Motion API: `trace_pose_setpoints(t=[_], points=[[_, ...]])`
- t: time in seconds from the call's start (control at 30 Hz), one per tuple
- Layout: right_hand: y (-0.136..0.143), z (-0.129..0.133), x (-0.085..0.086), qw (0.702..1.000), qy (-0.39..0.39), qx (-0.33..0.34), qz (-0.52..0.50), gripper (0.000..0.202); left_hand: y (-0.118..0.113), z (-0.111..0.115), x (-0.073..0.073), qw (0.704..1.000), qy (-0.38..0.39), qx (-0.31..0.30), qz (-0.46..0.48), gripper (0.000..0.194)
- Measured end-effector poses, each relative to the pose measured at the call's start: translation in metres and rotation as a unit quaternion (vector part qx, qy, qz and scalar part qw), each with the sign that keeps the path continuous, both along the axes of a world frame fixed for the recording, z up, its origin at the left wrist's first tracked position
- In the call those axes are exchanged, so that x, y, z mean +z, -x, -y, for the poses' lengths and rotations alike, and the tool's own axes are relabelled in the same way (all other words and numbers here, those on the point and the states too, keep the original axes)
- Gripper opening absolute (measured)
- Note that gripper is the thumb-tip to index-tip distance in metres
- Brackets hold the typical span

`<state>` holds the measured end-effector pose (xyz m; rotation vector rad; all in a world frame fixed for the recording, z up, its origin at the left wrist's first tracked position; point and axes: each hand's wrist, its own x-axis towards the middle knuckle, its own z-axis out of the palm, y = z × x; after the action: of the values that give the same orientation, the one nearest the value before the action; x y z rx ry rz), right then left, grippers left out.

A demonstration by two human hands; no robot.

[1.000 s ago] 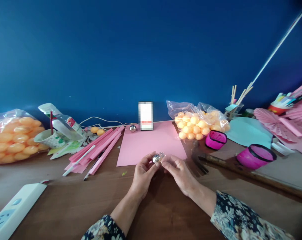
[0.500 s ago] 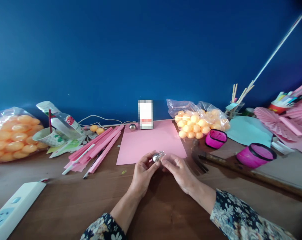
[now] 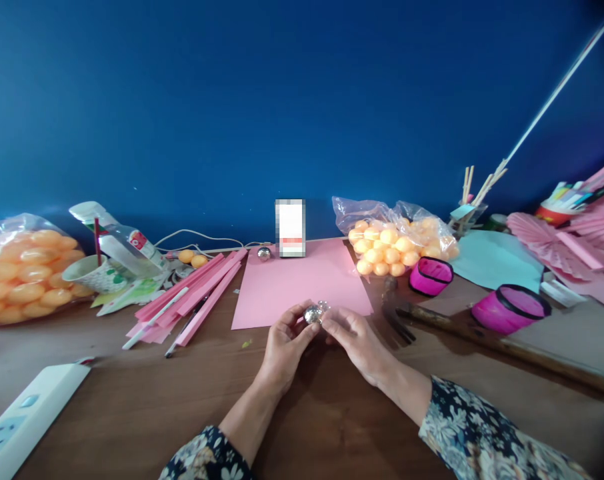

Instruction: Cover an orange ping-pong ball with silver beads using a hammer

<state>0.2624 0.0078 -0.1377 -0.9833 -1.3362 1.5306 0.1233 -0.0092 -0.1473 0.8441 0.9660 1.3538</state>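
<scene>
Between the thumb and fingers of my left hand [image 3: 288, 343] is a small shiny silver ball [image 3: 311, 315]. My right hand [image 3: 353, 341] pinches the crumpled silver foil [image 3: 323, 307] that sticks out from the ball's right side. Both hands are held close together over the front edge of a pink paper sheet [image 3: 297, 283]. A second silver ball [image 3: 264, 253] rests at the sheet's far left corner, near an upright phone [image 3: 291, 228] with a blurred screen.
Pink paper strips [image 3: 192, 297] and pens lie to the left, beside a paper cup [image 3: 95, 273]. Bags of orange balls [image 3: 387, 250] stand on both sides. A hammer [image 3: 398, 310], wooden stick [image 3: 482, 337] and magenta containers [image 3: 431, 277] are right. A power strip [image 3: 37, 413] lies front left.
Hardly anything differs. The whole view has shifted very slightly, and both hands keep their hold on the silver ball and its foil.
</scene>
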Motion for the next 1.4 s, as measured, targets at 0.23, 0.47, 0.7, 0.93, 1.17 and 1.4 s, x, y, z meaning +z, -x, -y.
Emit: trace_pose_setpoints(t=[0.23, 0.47, 0.7, 0.93, 1.17, 1.4], points=[[-0.0002, -0.0005, -0.0024, 1.000, 0.004, 0.005, -0.003, 0.018, 0.0001, 0.0000, -0.0010, 1.000, 0.001, 0.003, -0.004, 0.043], [0.0002, -0.0005, -0.0008, 1.000, 0.001, 0.004, 0.003, 0.021, 0.0004, 0.0000, -0.0010, 1.000, 0.001, 0.003, -0.007, 0.045], [0.0004, -0.0015, 0.0000, 1.000, 0.006, 0.005, 0.012, 0.024, 0.0008, -0.0005, -0.0012, 1.000, -0.006, -0.008, -0.012, 0.045], [-0.0002, -0.0018, -0.0011, 1.000, 0.008, 0.009, 0.014, 0.026, 0.0009, 0.0000, -0.0001, 1.000, -0.007, -0.009, -0.009, 0.045], [0.0002, -0.0029, -0.0032, 1.000, 0.006, 0.010, 0.011, 0.022, 0.0002, 0.0003, 0.0026, 1.000, 0.000, -0.005, -0.016, 0.050], [0.0017, -0.0023, -0.0024, 1.000, 0.014, 0.015, -0.016, 0.020, 0.0011, -0.0003, 0.0019, 1.000, 0.003, -0.001, -0.027, 0.052]])
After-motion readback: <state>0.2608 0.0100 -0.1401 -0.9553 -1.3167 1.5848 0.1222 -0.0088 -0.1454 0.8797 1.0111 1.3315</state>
